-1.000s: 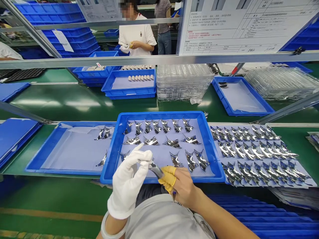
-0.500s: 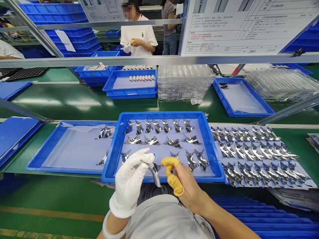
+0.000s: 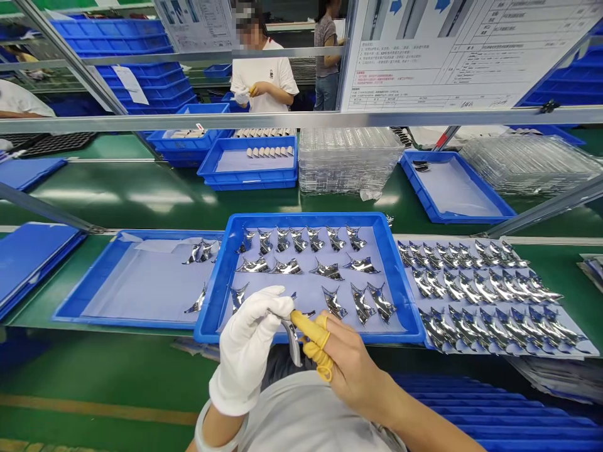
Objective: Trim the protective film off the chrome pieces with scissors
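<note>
My left hand (image 3: pixel 247 348), in a white glove, pinches a shiny chrome part (image 3: pixel 294 336) just in front of the middle blue tray (image 3: pixel 214 301). My right hand (image 3: pixel 339 361), bare with yellow finger cots, grips the same part from the right with thumb and forefinger. Both hands hover over my lap at the tray's near rim. Inside the tray, several chrome fin-shaped parts (image 3: pixel 325 270) lie in rows on a pale liner.
A left blue tray (image 3: pixel 85 301) holds a few parts. A sheet with several rows of chrome parts (image 3: pixel 480 289) lies at right. Beyond a metal rail (image 3: pixel 301 119) are clear plastic tray stacks (image 3: pixel 348 157), more blue trays (image 3: pixel 249 163) and a person in a white shirt (image 3: pixel 264 78).
The chrome part has been turned from lying across to pointing downward between my hands. My right fingers shifted closer to the left hand's fingertips.
</note>
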`<action>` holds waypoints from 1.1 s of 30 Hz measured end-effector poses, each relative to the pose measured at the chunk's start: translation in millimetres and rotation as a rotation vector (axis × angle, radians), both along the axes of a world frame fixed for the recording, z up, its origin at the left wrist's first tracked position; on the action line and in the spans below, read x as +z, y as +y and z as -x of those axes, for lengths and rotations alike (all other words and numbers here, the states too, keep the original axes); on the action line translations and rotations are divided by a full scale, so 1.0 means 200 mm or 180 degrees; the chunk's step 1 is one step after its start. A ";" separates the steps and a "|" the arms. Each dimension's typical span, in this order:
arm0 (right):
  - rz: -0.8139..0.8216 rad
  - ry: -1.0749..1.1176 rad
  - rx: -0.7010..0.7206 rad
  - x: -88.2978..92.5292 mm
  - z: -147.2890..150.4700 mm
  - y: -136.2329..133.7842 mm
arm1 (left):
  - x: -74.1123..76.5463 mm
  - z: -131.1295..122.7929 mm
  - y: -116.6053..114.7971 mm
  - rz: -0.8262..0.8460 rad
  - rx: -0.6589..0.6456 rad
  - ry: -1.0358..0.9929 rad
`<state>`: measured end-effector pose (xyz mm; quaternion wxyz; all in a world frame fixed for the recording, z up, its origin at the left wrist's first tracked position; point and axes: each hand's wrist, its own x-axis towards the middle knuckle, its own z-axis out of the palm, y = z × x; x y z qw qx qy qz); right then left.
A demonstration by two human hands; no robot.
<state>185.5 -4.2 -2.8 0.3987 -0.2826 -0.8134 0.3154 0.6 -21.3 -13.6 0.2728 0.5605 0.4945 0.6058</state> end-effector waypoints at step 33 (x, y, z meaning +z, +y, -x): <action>0.0042 0.0596 -0.0351 -0.04 0.04 0.04 | -0.06 -0.09 0.02 0.0257 0.0148 -0.0567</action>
